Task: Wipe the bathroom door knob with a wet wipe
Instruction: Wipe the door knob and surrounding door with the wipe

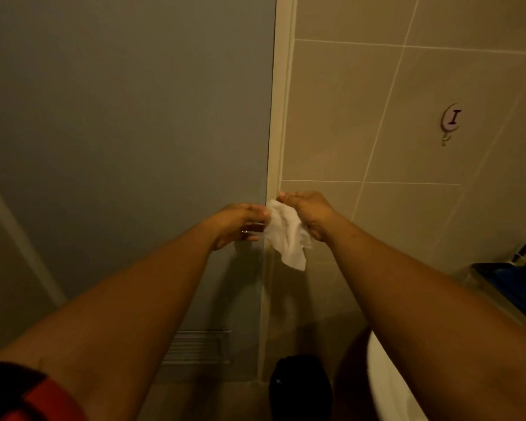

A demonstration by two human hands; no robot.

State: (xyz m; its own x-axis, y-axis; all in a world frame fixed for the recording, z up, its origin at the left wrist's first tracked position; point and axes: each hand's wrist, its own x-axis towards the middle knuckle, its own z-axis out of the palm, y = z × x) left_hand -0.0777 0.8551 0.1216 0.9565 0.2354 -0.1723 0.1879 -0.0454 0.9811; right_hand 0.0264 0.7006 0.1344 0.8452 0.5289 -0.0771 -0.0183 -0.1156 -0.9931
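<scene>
A crumpled white wet wipe (287, 235) hangs between my two hands in front of the grey door's (134, 132) right edge. My right hand (312, 215) grips the wipe's upper right part. Fingers and thumb of my left hand (240, 221) close on its left edge. A small metallic glint of the door knob (252, 228) shows between my left fingers; the rest of the knob is hidden behind that hand.
A cream door frame (281, 117) separates the door from the beige tiled wall (407, 147), which carries a small hook (450, 121). A white basin rim (386, 387) and a dark shelf with bottles (510, 278) are at the lower right. A vent grille (198, 347) sits low in the door.
</scene>
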